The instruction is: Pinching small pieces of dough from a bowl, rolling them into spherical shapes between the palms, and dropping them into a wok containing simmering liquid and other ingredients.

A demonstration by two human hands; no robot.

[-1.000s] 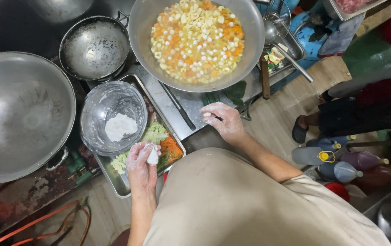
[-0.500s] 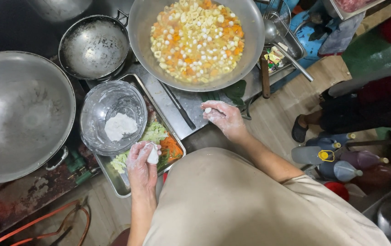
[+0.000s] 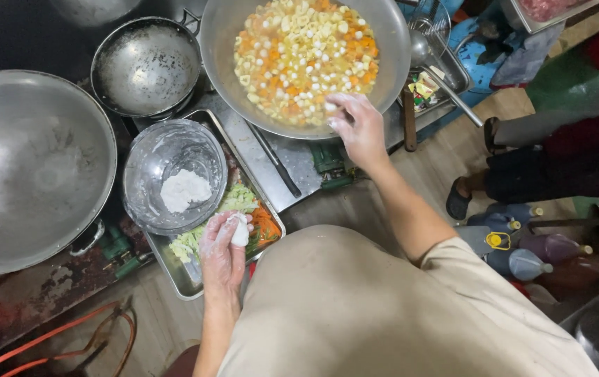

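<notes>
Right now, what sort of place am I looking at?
Probably a commercial or street-food cooking station: a large wok on a burner, a big pan of chopped vegetables in broth, and a metal tray of cut greens and carrot.

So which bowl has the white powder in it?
Find the huge empty wok on the left. Just right of it, resting on a metal tray of chopped vegetables, sits a clear glass bowl. It is the only see-through bowl, with a small white heap inside, just above the left hand.

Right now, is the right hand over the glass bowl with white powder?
No, the right hand is at the rim of the big pan of soup.
</notes>
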